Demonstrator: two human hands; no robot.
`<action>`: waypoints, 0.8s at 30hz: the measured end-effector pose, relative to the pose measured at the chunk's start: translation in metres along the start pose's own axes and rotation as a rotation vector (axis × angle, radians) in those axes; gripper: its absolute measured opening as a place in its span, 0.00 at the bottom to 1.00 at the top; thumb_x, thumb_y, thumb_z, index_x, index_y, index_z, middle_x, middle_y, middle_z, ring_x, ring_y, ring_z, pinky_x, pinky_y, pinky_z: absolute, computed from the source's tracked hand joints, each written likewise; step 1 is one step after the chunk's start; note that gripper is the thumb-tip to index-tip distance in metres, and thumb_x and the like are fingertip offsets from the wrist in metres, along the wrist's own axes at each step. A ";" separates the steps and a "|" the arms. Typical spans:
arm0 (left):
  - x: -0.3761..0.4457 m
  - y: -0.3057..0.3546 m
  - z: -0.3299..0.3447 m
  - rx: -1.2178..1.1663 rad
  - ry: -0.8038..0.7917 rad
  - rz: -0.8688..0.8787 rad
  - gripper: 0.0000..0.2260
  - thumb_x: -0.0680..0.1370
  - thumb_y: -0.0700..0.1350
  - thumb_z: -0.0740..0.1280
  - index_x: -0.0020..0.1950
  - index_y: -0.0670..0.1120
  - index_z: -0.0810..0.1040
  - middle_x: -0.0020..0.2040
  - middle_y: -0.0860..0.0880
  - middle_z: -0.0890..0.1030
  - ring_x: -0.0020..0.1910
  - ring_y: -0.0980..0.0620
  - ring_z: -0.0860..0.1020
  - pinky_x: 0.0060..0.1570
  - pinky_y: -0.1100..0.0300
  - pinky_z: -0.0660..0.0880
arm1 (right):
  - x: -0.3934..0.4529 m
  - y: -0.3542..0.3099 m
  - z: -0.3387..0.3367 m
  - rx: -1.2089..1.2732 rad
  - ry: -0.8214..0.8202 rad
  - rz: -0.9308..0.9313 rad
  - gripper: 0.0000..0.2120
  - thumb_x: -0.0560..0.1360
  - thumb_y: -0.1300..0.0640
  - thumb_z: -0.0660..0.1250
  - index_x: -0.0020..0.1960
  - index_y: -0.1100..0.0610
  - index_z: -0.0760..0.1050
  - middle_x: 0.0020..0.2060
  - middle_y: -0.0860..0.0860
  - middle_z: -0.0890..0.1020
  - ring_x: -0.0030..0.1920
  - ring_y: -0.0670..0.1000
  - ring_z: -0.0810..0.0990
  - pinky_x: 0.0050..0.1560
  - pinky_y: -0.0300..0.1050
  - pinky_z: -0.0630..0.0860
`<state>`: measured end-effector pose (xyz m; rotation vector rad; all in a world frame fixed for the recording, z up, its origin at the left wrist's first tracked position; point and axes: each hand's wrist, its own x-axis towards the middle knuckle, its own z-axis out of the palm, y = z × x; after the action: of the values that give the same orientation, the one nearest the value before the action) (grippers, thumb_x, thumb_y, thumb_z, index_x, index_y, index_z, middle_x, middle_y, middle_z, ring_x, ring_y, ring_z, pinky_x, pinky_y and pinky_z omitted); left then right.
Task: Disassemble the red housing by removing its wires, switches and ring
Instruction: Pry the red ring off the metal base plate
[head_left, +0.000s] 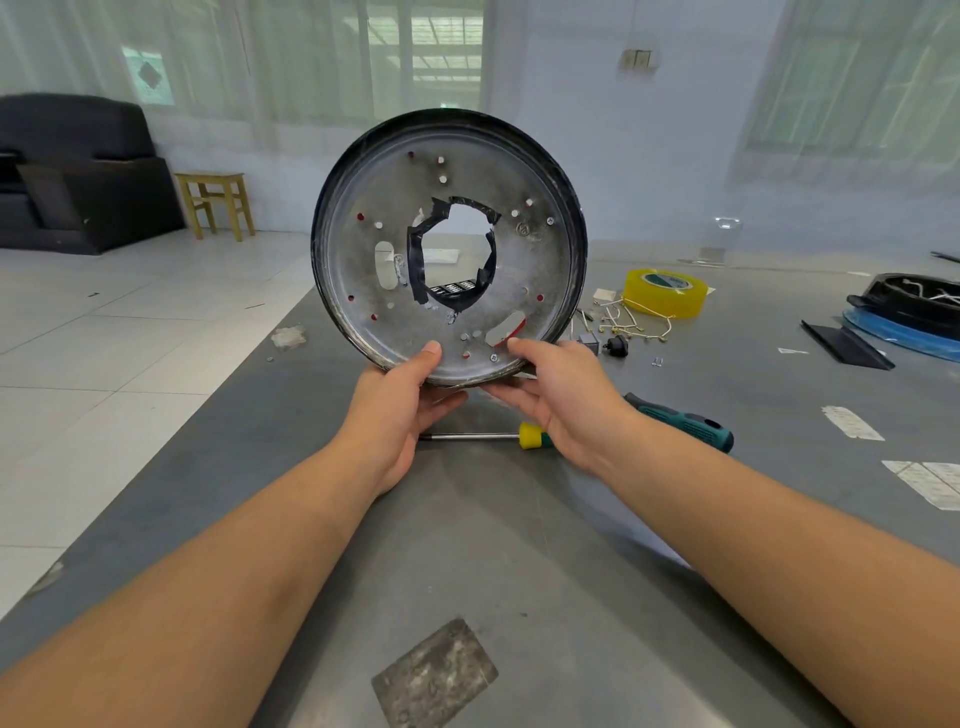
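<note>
At the centre of the frame, the round metal plate (467, 249) is dull silver with a black rim, black tape around its middle hole and red showing through small holes. On the grey table (519, 545), the screwdriver (675, 423) at lower right is teal and black with a yellow collar, and the tape roll (666, 292) further right is translucent yellow.

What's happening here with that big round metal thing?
A person holds a round metal plate upright above a grey table, the left hand and the right hand both gripping its lower edge. Black tape lines the plate's centre hole, and a bit of red shows through a slot. A screwdriver lies on the table under the hands. Farther right lie loose wires, a small black switch and a yellow tape roll.
</note>
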<state>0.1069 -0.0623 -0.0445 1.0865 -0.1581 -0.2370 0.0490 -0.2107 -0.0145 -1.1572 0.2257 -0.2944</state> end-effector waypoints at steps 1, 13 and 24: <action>0.000 0.001 0.000 -0.010 0.010 -0.006 0.10 0.84 0.40 0.68 0.66 0.43 0.79 0.55 0.46 0.88 0.50 0.46 0.88 0.50 0.49 0.86 | 0.000 -0.001 -0.002 -0.048 -0.003 -0.028 0.09 0.81 0.65 0.63 0.60 0.62 0.78 0.53 0.57 0.87 0.50 0.57 0.87 0.50 0.51 0.85; -0.003 0.009 -0.003 -0.210 0.040 -0.099 0.18 0.86 0.44 0.66 0.75 0.45 0.70 0.65 0.37 0.82 0.54 0.34 0.86 0.41 0.42 0.85 | -0.021 -0.004 -0.059 -1.589 0.003 -0.655 0.20 0.82 0.38 0.56 0.65 0.47 0.77 0.53 0.44 0.83 0.53 0.49 0.81 0.52 0.51 0.79; 0.005 0.007 -0.006 -0.293 0.080 -0.092 0.20 0.81 0.30 0.67 0.69 0.47 0.70 0.65 0.40 0.82 0.57 0.40 0.85 0.46 0.45 0.86 | -0.041 0.000 -0.080 -1.766 -0.226 -0.610 0.22 0.79 0.34 0.57 0.63 0.43 0.79 0.59 0.39 0.79 0.59 0.45 0.76 0.55 0.43 0.75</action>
<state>0.1145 -0.0554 -0.0411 0.8111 -0.0011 -0.2893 -0.0151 -0.2659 -0.0446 -3.0052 -0.1671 -0.4994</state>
